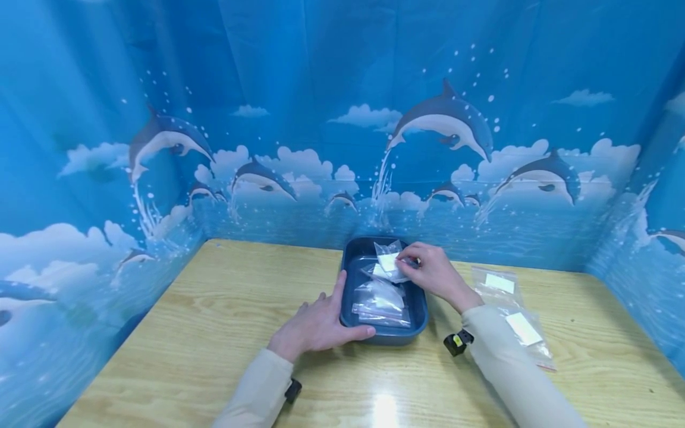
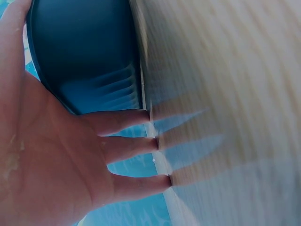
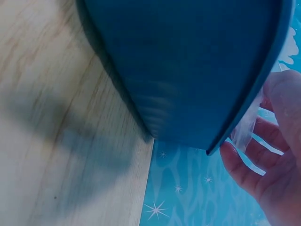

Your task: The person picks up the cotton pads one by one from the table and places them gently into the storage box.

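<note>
A dark blue rectangular tub (image 1: 349, 327) sits on the table with several clear zip bags (image 1: 381, 300) inside, some bearing white labels. My left hand (image 1: 318, 324) lies along its near left side, thumb over the near rim. In the left wrist view the fingers (image 2: 131, 144) extend straight, tips at the tabletop beside the tub wall (image 2: 87, 52). Above the tub's far right part, my right hand (image 1: 432, 273) pinches a clear zip bag (image 1: 389, 259) with a white label. The right wrist view shows this bag (image 3: 245, 126) between thumb and fingers, just past the rim.
Two more clear zip bags with white labels lie right of the tub, an upper one (image 1: 497, 284) and a lower one (image 1: 527, 333) partly behind the right sleeve. A dolphin-printed curtain (image 1: 299, 119) encloses the wooden table (image 1: 230, 297) at back and sides.
</note>
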The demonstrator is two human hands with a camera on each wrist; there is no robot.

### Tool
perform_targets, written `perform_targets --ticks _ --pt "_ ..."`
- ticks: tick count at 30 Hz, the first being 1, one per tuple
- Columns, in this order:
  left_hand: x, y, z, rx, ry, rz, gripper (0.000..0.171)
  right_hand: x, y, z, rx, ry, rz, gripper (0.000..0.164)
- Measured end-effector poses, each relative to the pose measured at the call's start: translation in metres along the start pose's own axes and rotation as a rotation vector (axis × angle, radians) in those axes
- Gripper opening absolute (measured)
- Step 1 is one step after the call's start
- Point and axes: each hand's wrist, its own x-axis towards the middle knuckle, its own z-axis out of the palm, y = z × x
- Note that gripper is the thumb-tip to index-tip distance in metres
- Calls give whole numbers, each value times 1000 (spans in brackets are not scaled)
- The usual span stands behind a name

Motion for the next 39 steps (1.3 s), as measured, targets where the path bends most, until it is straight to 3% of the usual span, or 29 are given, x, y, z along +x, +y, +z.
perform_targets --ticks 22,31,39 --pt "-1 1 -1 7 -8 -11 128 -6 1 -2 -1 43 12 28" --pt "1 1 -2 11 -6 -6 128 -18 -2 -17 -7 17 69 44" --pt "-1 0 0 8 -5 3 128 -36 4 -26 -85 19 24 56"
